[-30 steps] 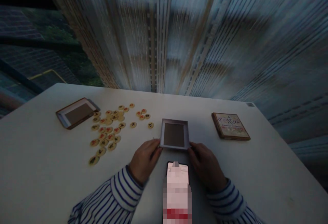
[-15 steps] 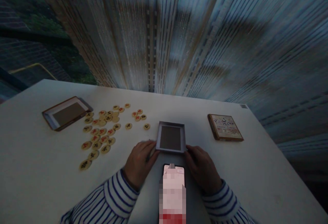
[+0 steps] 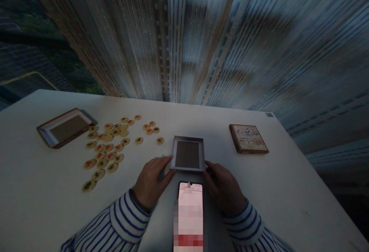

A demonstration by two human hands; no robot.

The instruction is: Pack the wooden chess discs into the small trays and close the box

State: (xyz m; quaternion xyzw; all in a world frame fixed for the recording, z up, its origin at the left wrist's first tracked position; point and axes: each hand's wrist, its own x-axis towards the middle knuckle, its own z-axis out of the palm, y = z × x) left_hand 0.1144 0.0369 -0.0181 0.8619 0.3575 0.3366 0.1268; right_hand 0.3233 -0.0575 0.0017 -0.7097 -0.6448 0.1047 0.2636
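A shallow open box (image 3: pixel 188 169) with a brown inside bottom sits on the white table in front of me. My left hand (image 3: pixel 152 181) grips its near left corner between thumb and fingers. At the near right corner, my right hand (image 3: pixel 225 186) holds the box too, with some fingertips hidden behind its edge. A phone (image 3: pixel 190 202) with a lit, partly blurred-out screen lies between my wrists. To the left spread several round Chinese chess pieces (image 3: pixel 102 163) with red or black characters; a few seem blank side up.
Another open box part (image 3: pixel 46 138) with a brown rim lies at the far left, beside the pieces. A closed printed box (image 3: pixel 250 138) rests on the right of the white table (image 3: pixel 276 190). A striped sheer curtain (image 3: pixel 178 40) hangs behind the table's far edge.
The whole view has shifted slightly, so the things on the table appear a little further left. Both hands keep their hold on the open box, and the pieces lie as before.
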